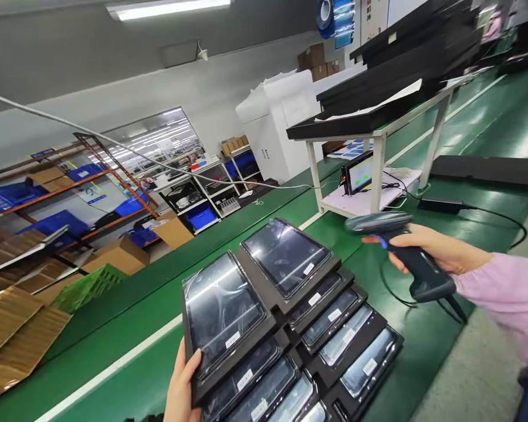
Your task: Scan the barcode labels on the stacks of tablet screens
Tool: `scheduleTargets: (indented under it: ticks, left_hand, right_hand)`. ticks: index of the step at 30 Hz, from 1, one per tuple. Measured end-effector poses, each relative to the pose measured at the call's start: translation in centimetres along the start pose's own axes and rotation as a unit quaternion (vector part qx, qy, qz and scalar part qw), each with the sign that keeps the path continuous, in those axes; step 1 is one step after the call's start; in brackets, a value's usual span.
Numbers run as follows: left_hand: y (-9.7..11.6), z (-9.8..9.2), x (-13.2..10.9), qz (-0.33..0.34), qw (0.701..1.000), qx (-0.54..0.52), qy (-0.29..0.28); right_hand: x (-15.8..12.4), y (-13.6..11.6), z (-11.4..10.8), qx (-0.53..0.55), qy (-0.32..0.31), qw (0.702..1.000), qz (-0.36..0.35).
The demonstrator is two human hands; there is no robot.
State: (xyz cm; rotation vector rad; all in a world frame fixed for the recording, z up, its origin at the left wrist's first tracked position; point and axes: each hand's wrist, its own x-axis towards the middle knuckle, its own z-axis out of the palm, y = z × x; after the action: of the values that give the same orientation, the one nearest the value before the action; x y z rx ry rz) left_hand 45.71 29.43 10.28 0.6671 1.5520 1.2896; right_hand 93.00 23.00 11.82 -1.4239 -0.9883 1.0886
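My right hand (440, 249) is wrapped round the grip of a black handheld barcode scanner (431, 275), its head pointing left and a cable hanging below. My left hand (182, 381) holds the left edge of a black foam tray (273, 316), thumb on top and fingers partly hidden beneath. In this top tray lie two dark screen panels or tablets, the left one (224, 305) and the right one (286, 255), each in clear film with a small white label. Several more trays with labelled panels (369, 357) are stacked stepwise beneath, nearer me.
A green workbench or conveyor (127, 351) runs across the view. Beyond the scanner stands a white-framed shelf (378, 170) with a lit display (359, 176) below and black trays (405, 76) on top. A flat black slab (488, 170) lies right; cardboard boxes (118, 258) stand left.
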Motion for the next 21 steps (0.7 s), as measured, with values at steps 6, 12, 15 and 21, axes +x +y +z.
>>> scheduleTargets:
  ticks: [6,12,15,21]
  left_hand:
    - [-0.3,0.2,-0.4,0.048,0.998,0.000,-0.046]
    - [-0.4,0.2,-0.4,0.064,0.995,0.000,-0.072]
    - [-0.5,0.2,-0.3,0.063,0.995,0.004,-0.077]
    - [-0.4,-0.3,-0.8,0.068,0.990,0.000,-0.126]
  right_hand:
    - [-2.9,-7.4,6.7,-0.107,-0.123,0.984,0.065]
    - [-2.8,-8.0,8.5,-0.185,-0.108,0.968,0.127]
    - [-3.2,-8.5,9.1,-0.205,-0.098,0.966,0.126]
    - [-3.7,-9.3,9.4,-0.226,-0.104,0.960,0.128]
